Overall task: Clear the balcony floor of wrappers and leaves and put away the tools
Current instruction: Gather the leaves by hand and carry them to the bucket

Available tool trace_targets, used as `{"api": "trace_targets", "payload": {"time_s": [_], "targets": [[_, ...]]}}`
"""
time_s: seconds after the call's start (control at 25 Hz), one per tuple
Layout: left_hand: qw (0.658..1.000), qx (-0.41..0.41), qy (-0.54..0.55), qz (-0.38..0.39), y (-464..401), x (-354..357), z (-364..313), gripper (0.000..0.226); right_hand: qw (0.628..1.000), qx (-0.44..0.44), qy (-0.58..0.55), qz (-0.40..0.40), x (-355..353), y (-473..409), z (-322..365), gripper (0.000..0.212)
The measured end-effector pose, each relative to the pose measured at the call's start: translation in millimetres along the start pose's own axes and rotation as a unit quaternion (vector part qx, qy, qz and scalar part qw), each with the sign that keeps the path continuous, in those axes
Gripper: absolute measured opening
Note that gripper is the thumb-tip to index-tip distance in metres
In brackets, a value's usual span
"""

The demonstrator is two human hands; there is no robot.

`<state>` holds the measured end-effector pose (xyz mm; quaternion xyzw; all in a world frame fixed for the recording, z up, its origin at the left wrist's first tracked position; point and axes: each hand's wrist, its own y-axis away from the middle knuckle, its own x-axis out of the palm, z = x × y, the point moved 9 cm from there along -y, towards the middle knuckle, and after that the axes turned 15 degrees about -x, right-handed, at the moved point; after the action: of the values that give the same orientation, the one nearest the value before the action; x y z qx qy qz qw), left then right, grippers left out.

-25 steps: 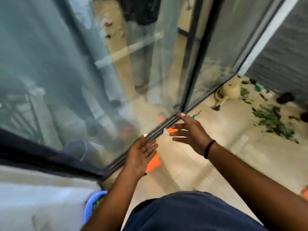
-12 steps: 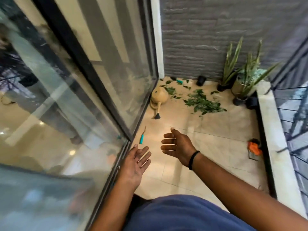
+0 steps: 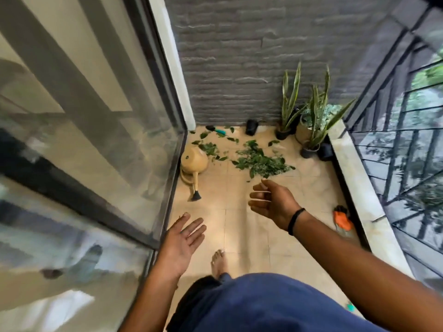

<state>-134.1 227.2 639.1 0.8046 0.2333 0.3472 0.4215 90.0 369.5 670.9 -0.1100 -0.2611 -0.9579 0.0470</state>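
A heap of green leaves [image 3: 260, 161] lies on the tiled balcony floor [image 3: 239, 224] near the far wall, with more leaves [image 3: 208, 147] scattered to its left. A tan watering can [image 3: 193, 164] lies on its side by the glass door. A teal-handled tool [image 3: 219, 131] rests at the far wall. An orange-handled tool [image 3: 342, 220] lies by the right kerb. My left hand [image 3: 183, 238] is held out palm up, fingers straight, holding nothing. My right hand [image 3: 272, 200] hovers above the floor with fingers loosely bent, holding nothing.
A sliding glass door [image 3: 107, 140] lines the left side. Potted snake plants [image 3: 311, 121] and small black pots [image 3: 251, 127] stand at the far right corner. A white kerb [image 3: 354, 183] and black railing [image 3: 407, 140] bound the right. My bare foot [image 3: 218, 262] stands on the tiles.
My view has swung from the door track to the far end of the balcony and moved forward. Both hands came off the door and stay held out, holding nothing.
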Motion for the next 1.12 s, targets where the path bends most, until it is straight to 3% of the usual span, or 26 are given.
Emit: {"api": "trace_targets", "payload": {"time_s": [0.12, 0.28, 0.44, 0.56, 0.64, 0.8, 0.92, 1.0, 1.08, 1.12], "targets": [[0.997, 0.012, -0.060, 0.043, -45, 52, -45, 0.036, 0.998, 0.007, 0.054, 0.010, 14, -47, 24, 0.030], [0.970, -0.010, -0.237, 0.058, -118, 140, -87, 0.037, 0.995, -0.012, 0.097, -0.002, 22, -125, 52, 0.029], [0.933, -0.024, -0.350, 0.078, -168, 225, -101, 0.028, 0.995, -0.005, 0.092, -0.028, -10, -191, 55, 0.027], [0.898, -0.078, -0.426, 0.085, -235, 269, -94, 0.020, 0.988, 0.024, 0.140, -0.054, -59, -268, 34, 0.024], [0.867, -0.101, -0.485, 0.061, -302, 278, -82, 0.015, 0.964, 0.016, 0.264, -0.010, -97, -345, 7, 0.022], [0.806, -0.113, -0.580, -0.014, -475, 266, -49, 0.017, 0.855, 0.013, 0.497, 0.149, -154, -506, -90, 0.037], [0.684, -0.047, -0.727, -0.039, -670, 253, -9, 0.017, 0.800, -0.010, 0.570, 0.184, -204, -644, -193, 0.050], [0.579, 0.006, -0.814, -0.042, -801, 238, 19, 0.020, 0.728, -0.027, 0.635, 0.257, -226, -708, -278, 0.053], [0.417, 0.080, -0.905, 0.037, -901, 228, 53, 0.043, 0.633, -0.053, 0.692, 0.344, -249, -752, -351, 0.055], [0.306, 0.119, -0.940, 0.090, -934, 224, 68, 0.057, 0.594, -0.102, 0.702, 0.380, -261, -768, -374, 0.056]]}}
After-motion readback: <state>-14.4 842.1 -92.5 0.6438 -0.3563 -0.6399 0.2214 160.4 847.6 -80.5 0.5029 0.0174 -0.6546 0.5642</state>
